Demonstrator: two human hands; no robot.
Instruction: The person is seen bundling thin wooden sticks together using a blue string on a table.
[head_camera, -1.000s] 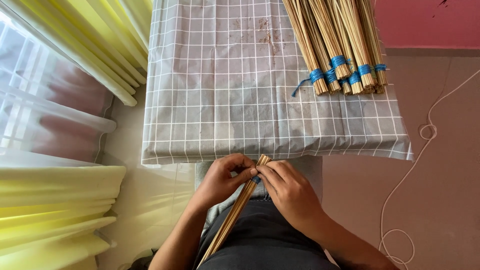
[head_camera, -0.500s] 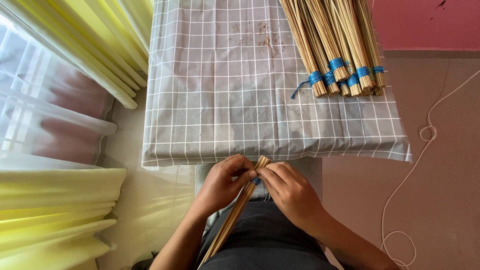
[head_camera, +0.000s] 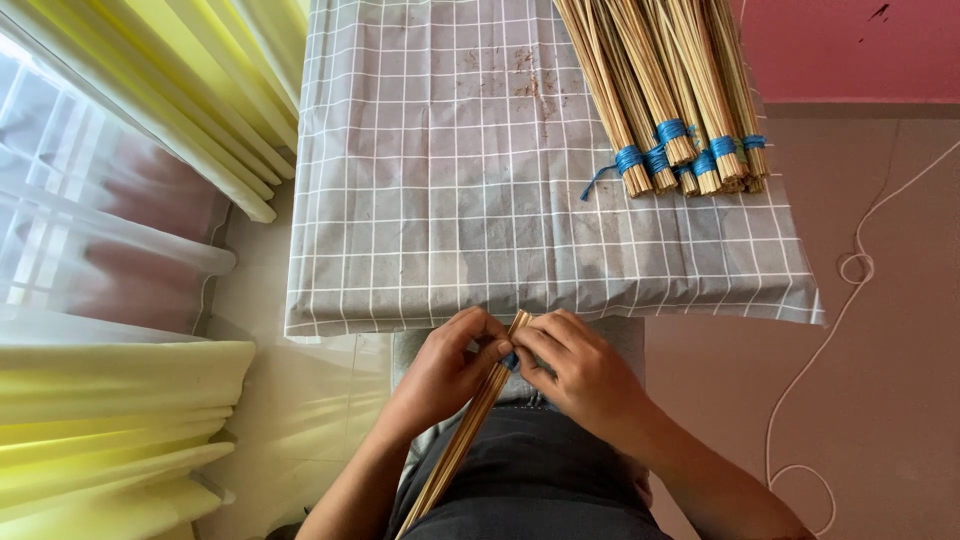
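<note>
A thin bundle of straw-coloured sticks (head_camera: 462, 440) lies slanted across my lap, its top end at the near edge of the table. My left hand (head_camera: 445, 370) grips the bundle near its top. My right hand (head_camera: 580, 375) closes on the same end from the right, its fingers pinching a bit of blue thread (head_camera: 511, 360) where the two hands meet. On the far right of the table lie several finished stick bundles (head_camera: 665, 90), each tied near the end with blue thread (head_camera: 672, 130).
A grey cloth with a white grid (head_camera: 460, 180) covers the table. Yellow and sheer curtains (head_camera: 130, 200) hang at the left. A white cord (head_camera: 850, 270) trails over the brown floor on the right, below a pink wall (head_camera: 850, 45).
Both hands stay on the top end of the bundle, with only small finger movements. The view has shifted slightly.
</note>
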